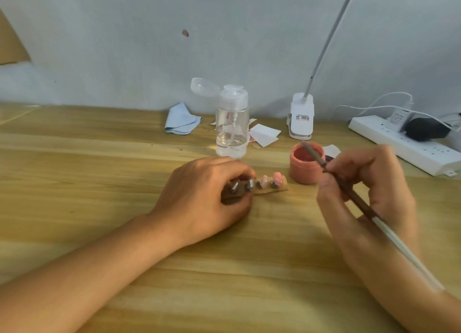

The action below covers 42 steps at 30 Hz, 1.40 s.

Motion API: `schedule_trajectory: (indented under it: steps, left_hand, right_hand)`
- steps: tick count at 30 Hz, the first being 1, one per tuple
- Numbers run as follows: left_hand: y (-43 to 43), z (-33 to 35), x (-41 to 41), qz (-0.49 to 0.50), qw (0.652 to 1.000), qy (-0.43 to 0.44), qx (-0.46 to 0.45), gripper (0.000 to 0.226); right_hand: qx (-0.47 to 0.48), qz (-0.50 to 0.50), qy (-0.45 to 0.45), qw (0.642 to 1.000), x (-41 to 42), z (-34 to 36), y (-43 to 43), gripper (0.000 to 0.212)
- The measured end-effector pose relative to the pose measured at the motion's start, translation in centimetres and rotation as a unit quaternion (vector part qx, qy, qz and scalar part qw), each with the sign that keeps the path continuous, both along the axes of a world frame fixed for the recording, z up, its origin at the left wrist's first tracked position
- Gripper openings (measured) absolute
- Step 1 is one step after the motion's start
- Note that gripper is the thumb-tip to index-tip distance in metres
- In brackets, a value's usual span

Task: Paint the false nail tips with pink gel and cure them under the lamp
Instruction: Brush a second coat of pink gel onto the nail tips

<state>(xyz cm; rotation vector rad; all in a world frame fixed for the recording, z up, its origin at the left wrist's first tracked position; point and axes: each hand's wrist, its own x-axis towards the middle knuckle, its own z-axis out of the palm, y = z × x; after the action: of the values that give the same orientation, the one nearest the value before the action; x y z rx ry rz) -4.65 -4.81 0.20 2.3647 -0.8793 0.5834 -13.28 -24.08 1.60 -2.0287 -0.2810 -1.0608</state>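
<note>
Wood-grain table (99,158), clear plastic bottle (232,128), glossy pink nail tips (277,177)

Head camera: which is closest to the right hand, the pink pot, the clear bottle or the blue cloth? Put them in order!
From the right hand:
1. Pink pot, just to its left.
2. Clear bottle, farther left and back.
3. Blue cloth, farthest left, near the wall.

A: What's at the back?
B: A pale grey-blue wall (124,45) — one small reddish mark (185,33) on it, a tan patch (10,43) at its left edge.
A: And below?
B: A light wood-grain table (74,170), meeting that wall, softly lit.
</note>
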Motion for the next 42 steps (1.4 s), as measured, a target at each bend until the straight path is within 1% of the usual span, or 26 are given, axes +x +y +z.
schedule_trajectory:
  steps: [3, 5, 7, 8, 10, 12, 13, 21, 29, 38, 42]
  left_hand:
    - [-0.1, 0.0, 0.2, -0.006, 1.000, 0.005, 0.013, 0.019]
    - [-0.1, -0.1, 0.2, -0.009, 1.000, 0.008, 0.018, 0.017]
    - [0.0, -0.1, 0.3, -0.010, 1.000, 0.014, 0.013, 0.017]
    - [0.0, -0.2, 0.3, -0.009, 1.000, 0.015, 0.007, 0.018]
    - [0.0, -0.2, 0.4, -0.004, 1.000, 0.012, -0.002, 0.020]
    - [0.0, -0.1, 0.4, 0.000, 1.000, 0.001, -0.002, 0.020]
    - [0.0, -0.1, 0.4, 0.000, 1.000, -0.005, 0.001, 0.019]
    - [0.0, 0.1, 0.2, -0.009, 0.999, -0.041, 0.032, 0.016]
    - [-0.1, 0.1, 0.1, -0.013, 0.998, -0.051, 0.034, 0.016]
    - [-0.1, 0.0, 0.3, -0.012, 0.998, -0.051, 0.033, 0.016]
    - [0.0, -0.1, 0.3, -0.009, 0.999, -0.032, 0.019, 0.025]
  right_hand:
    - [0.076, -0.013, 0.036, 0.996, 0.8, -0.1, -0.7, 0.016]
    - [0.124, -0.004, 0.061, 0.990, 1.1, -0.2, -0.9, 0.008]
    - [0.169, 0.002, 0.078, 0.983, 1.3, -0.3, -1.0, 0.013]
    - [0.187, -0.001, 0.086, 0.979, 1.5, -0.3, -1.1, 0.013]
    - [0.215, -0.013, 0.105, 0.971, 1.7, -0.5, -1.5, 0.005]
    - [0.241, -0.025, 0.120, 0.963, 1.8, -0.7, -1.8, 0.007]
    - [0.247, -0.027, 0.125, 0.960, 1.9, -0.8, -2.0, 0.003]
    - [0.256, -0.037, 0.145, 0.955, 2.2, -1.1, -2.2, 0.008]
    - [0.260, -0.035, 0.161, 0.951, 2.5, -1.4, -2.2, 0.007]
    - [0.266, 0.000, 0.151, 0.952, 2.2, -1.0, -1.8, 0.006]
    - [0.243, 0.025, 0.139, 0.960, 1.6, -0.3, -1.3, 0.009]
